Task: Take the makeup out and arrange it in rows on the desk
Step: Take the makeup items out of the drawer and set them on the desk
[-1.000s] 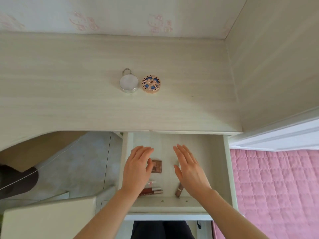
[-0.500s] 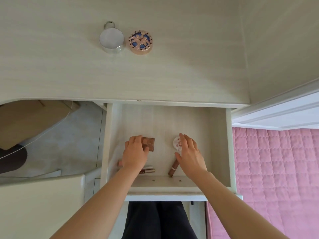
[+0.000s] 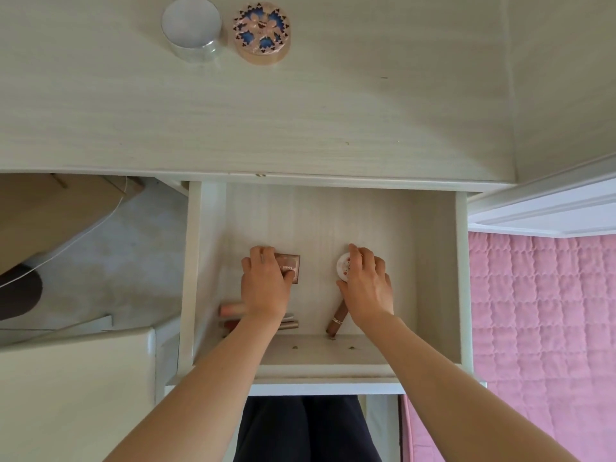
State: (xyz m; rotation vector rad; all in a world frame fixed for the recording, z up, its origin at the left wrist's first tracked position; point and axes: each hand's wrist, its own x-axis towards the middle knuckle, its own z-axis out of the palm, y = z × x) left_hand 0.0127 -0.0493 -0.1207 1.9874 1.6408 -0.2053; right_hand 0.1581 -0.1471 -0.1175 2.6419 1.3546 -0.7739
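Both hands reach into the open drawer [image 3: 433,261] below the desk [image 3: 300,111]. My left hand [image 3: 265,285] closes its fingers around a square brown compact [image 3: 290,265] on the drawer floor. My right hand [image 3: 365,285] grips a small round white jar [image 3: 343,268] with a red pattern. A brown lipstick tube [image 3: 336,320] lies by my right wrist. Pink and brown tubes [image 3: 230,310] lie partly hidden under my left wrist. On the desk stand a round silver tin [image 3: 191,26] and a round compact with a blue floral lid [image 3: 261,30], side by side.
A wall panel [image 3: 566,78] bounds the desk on the right. A pink quilted bed [image 3: 546,328] lies right of the drawer. To the left are a white chair or cabinet top [image 3: 66,395], grey floor and a cable. My dark trousers [image 3: 306,428] show below the drawer front.
The view tilted down and closer to the drawer. Both hands went from hovering open above the drawer to resting on the items, with fingers now closed around the compact and the jar.
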